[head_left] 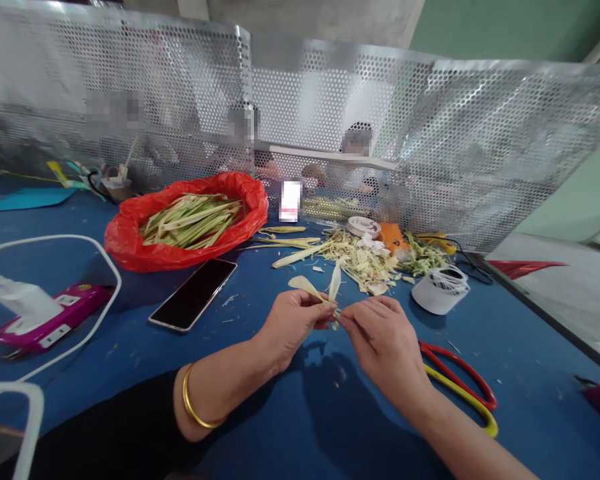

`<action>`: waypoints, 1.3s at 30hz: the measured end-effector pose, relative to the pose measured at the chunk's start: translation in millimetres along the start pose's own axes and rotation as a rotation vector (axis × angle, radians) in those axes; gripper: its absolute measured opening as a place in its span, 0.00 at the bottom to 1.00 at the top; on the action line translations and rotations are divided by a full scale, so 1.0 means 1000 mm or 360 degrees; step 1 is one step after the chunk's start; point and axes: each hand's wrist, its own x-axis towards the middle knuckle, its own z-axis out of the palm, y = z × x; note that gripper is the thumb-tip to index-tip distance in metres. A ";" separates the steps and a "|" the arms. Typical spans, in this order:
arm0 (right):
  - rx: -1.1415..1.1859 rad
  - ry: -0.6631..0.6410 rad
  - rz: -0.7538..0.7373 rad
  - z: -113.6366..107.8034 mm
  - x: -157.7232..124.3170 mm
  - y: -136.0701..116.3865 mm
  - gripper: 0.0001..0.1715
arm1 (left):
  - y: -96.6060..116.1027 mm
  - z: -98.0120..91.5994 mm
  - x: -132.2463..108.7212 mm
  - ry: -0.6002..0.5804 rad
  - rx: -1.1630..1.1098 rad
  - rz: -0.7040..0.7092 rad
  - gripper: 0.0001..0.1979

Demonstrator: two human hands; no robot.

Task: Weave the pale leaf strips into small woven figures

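Observation:
My left hand (293, 323) pinches a small piece of folded pale leaf strip (334, 283), whose two blades spread upward above the fingertips. Just to the right, my right hand (383, 333) is closed with thumb and finger on the lower end of the same strip. The fingertips hide most of that lower end. Behind the hands lies a pile of leaf scraps (363, 263), with longer pale strips (300, 255) at its left. Red and yellow scissor-like handles (473, 390) show beside my right forearm, their front end hidden behind it.
A red plastic bag (125, 237) full of green strips (195, 220) stands at the back left. Near it lie a phone (195, 293) and a purple power strip (75, 310) with a white cable. A white roll (437, 293) sits right. Perforated metal panels (325, 100) close off the back; people are behind.

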 end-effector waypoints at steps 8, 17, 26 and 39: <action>0.0100 0.0023 0.0087 0.000 0.001 0.005 0.13 | 0.000 -0.005 0.007 -0.0085 -0.0082 -0.0157 0.12; 0.1596 -0.0157 0.1176 0.008 0.008 0.013 0.18 | 0.001 -0.005 0.002 -0.0340 0.0181 -0.0269 0.20; 0.1537 0.0205 0.1283 0.020 0.005 0.015 0.13 | -0.008 -0.001 -0.001 -0.0379 0.0405 -0.0123 0.10; 0.1229 -0.0174 0.0873 0.012 0.008 0.019 0.11 | -0.010 -0.007 0.008 -0.0251 0.0497 0.0252 0.32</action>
